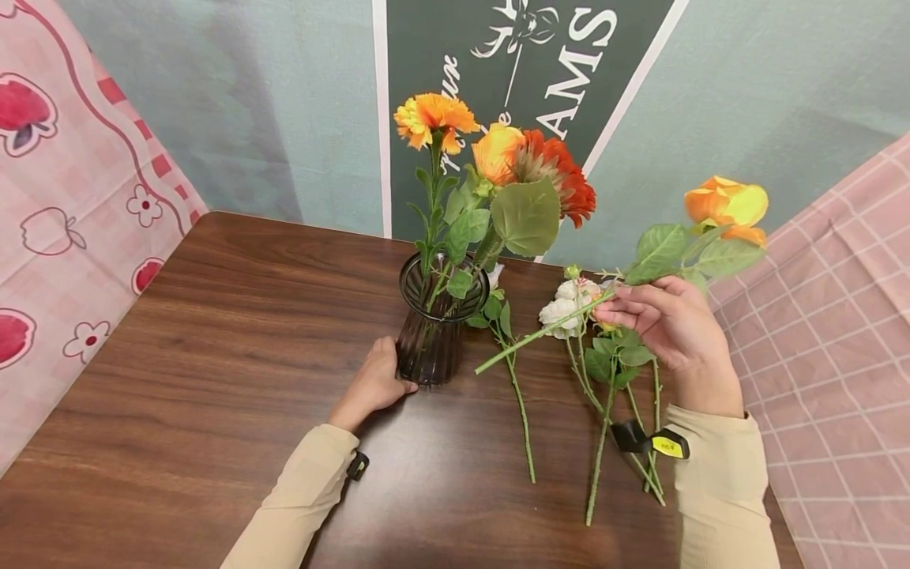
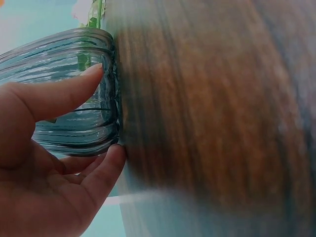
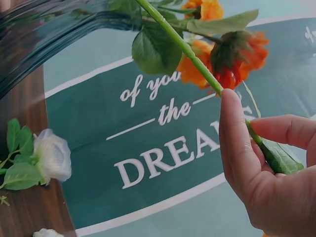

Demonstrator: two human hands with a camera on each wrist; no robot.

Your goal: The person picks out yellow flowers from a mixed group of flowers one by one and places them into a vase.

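A dark ribbed glass vase (image 1: 430,348) stands upright on the table, holding an orange carnation (image 1: 435,118), an orange-yellow rose (image 1: 498,152) and a red-orange flower (image 1: 562,178). My left hand (image 1: 373,383) grips the vase low down, thumb on the near side and fingers on the other, as the left wrist view shows. To the right, my right hand (image 1: 675,328) pinches the green stem (image 3: 185,47) of another orange-yellow rose (image 1: 728,207) between thumb and fingers. Its bloom points up and right; the bare stem end hangs in the air, right of the vase and apart from it.
White flowers (image 1: 562,312) and several green stems (image 1: 600,458) lie on the brown wooden table (image 1: 213,379) under my right hand. One white rose (image 3: 52,155) lies just right of the vase. A printed cloth (image 1: 327,118) hangs behind, with pink cloths at both sides.
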